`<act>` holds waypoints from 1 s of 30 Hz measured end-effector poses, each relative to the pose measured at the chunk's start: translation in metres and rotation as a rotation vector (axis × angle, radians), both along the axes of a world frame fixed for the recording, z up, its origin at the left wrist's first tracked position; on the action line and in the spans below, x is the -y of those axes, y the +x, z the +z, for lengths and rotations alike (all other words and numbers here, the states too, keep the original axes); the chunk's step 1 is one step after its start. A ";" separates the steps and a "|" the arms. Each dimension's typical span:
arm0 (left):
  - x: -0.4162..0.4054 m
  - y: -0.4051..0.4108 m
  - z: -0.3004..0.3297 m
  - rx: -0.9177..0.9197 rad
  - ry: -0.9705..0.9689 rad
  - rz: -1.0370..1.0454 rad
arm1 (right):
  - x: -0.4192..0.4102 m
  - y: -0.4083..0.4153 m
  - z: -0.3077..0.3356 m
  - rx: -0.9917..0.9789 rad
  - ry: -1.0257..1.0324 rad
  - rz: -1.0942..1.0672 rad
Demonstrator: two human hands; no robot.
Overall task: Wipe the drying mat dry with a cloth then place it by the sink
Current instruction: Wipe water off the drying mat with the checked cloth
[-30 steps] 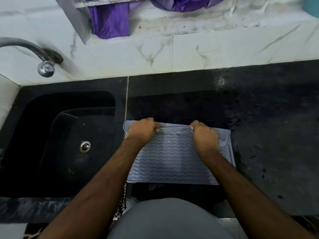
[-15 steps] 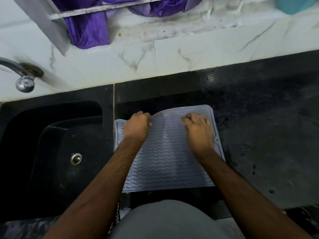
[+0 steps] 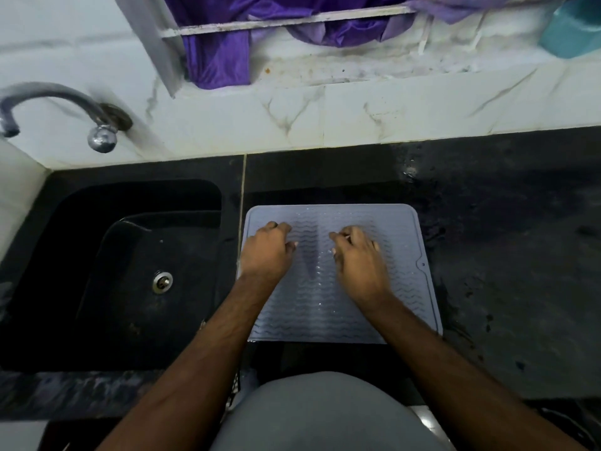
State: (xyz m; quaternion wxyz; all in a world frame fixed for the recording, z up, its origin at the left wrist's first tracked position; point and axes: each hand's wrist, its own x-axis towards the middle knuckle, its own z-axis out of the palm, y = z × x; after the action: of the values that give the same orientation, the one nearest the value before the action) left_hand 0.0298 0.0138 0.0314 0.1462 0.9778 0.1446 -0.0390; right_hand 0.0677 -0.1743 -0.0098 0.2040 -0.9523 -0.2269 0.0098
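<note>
Dim, soft, edges bowed

A black stone counter [image 3: 487,255] is seen, wet in patches, with a black sink basin [image 3: 130,271] sunk into it at the left and a steel drain [image 3: 162,282] at its bottom. White marbled wall tiles [image 3: 357,112] are set behind. A chrome tap [image 3: 58,105] is mounted upper left. Purple fabric [image 3: 221,56] is hung at a white window frame [image 3: 292,19]. Dim light.

Drying mat [image 3: 341,288]: flat on counter [image 3: 504,255], just R of sink [image 3: 130,271]. Left hand [image 3: 266,252] & right hand [image 3: 361,258]: on mat, side by side. Tap [image 3: 58,109]: behind sink, on wall. Cloth [image 3: 218,53]: hanging on wall behind mat.
</note>
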 end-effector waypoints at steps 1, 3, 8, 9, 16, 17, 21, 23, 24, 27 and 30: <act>-0.004 -0.008 0.000 0.000 0.002 0.012 | -0.005 -0.005 -0.001 -0.003 0.006 0.016; -0.010 -0.021 -0.003 -0.011 0.012 0.033 | -0.011 -0.014 -0.003 -0.009 0.016 0.043; -0.025 -0.066 -0.010 -0.087 -0.002 0.134 | -0.033 -0.040 -0.010 0.000 0.044 0.112; -0.028 -0.075 -0.011 -0.105 -0.002 0.152 | -0.039 -0.045 -0.013 -0.005 0.044 0.130; -0.038 -0.129 -0.022 -0.187 0.129 0.230 | -0.064 -0.076 -0.024 -0.041 0.067 0.266; -0.037 -0.136 -0.024 -0.190 0.149 0.250 | -0.067 -0.079 -0.025 -0.047 0.070 0.276; -0.032 -0.157 -0.032 -0.204 0.086 0.416 | -0.075 -0.086 -0.022 -0.087 0.058 0.318; -0.025 -0.166 -0.036 -0.167 0.058 0.485 | -0.077 -0.088 -0.019 -0.090 0.050 0.339; -0.021 -0.171 -0.039 -0.146 0.060 0.501 | -0.077 -0.088 -0.017 -0.085 0.051 0.348; -0.015 -0.183 -0.048 -0.109 0.133 0.478 | -0.076 -0.088 -0.013 -0.079 0.061 0.374; -0.020 -0.191 -0.051 0.002 0.135 0.470 | -0.075 -0.085 -0.007 -0.112 0.081 0.399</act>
State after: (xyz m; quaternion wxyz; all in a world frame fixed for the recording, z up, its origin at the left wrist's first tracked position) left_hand -0.1611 0.0341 -0.0197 0.0859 0.9249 0.3704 0.0069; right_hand -0.0176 -0.0994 -0.0167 0.2485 -0.8774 -0.3996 0.0938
